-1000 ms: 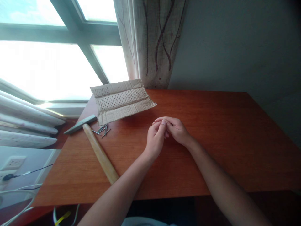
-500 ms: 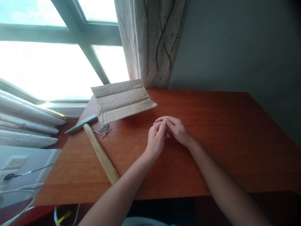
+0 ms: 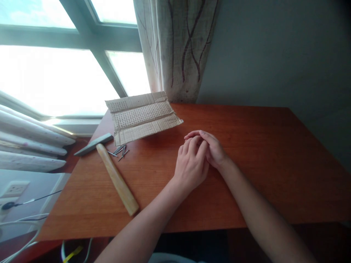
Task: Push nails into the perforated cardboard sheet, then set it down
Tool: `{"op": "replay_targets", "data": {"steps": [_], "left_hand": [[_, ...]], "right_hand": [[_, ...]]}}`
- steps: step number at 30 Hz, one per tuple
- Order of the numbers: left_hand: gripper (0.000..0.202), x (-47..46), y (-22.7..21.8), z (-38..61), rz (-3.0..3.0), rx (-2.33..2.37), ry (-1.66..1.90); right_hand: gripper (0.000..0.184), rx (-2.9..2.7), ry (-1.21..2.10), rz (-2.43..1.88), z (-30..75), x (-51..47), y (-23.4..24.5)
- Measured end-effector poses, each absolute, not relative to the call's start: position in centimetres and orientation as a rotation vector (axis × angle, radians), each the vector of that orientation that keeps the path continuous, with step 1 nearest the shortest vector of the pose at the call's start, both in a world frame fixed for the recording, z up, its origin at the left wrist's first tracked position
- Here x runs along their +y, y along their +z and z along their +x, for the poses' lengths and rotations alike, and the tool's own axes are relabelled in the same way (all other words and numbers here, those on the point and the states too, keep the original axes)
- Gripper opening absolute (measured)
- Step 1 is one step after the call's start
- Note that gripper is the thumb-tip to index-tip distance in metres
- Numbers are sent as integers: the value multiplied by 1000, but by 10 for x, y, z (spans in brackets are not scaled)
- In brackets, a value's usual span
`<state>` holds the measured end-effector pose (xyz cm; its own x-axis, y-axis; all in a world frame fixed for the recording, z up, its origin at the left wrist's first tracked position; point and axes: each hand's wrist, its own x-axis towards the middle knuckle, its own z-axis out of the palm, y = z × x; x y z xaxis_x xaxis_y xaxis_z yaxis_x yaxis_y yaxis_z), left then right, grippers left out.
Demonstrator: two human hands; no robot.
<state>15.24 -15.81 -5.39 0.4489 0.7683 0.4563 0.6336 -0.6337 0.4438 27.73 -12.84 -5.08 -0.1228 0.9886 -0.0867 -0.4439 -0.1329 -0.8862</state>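
Note:
Both my hands rest on the reddish wooden table [image 3: 260,164] near its middle. My left hand [image 3: 192,166] lies palm down with its fingers stretched out and laid against my right hand [image 3: 216,151]. The right hand's fingers reach leftward across the left fingertips. I see nothing held in either hand. To the left lies a hammer [image 3: 116,179] with a pale wooden handle, its grey head [image 3: 93,143] at the table's left edge. Several small nails [image 3: 120,150] lie beside it.
A folded piece of perforated cardboard [image 3: 142,117] sits at the table's back left. Behind it hang a patterned curtain [image 3: 178,47] and a bright window [image 3: 55,80]. A wall socket [image 3: 12,189] and cables are at the lower left, off the table.
My left hand has turned from a fingertip pinch against the right hand to lying flat, fingers spread over the right hand's fingers. The right hand shifted slightly right.

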Motion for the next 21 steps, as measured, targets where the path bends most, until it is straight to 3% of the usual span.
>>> {"op": "replay_targets", "data": {"steps": [3, 21], "left_hand": [[57, -160, -54, 153, 2539, 1253, 918], [57, -165, -60, 155, 2745, 1298, 589]], "right_hand": [[31, -786, 1555, -896, 279, -127, -53], [25, -835, 1351, -1076, 285, -120, -64]]}}
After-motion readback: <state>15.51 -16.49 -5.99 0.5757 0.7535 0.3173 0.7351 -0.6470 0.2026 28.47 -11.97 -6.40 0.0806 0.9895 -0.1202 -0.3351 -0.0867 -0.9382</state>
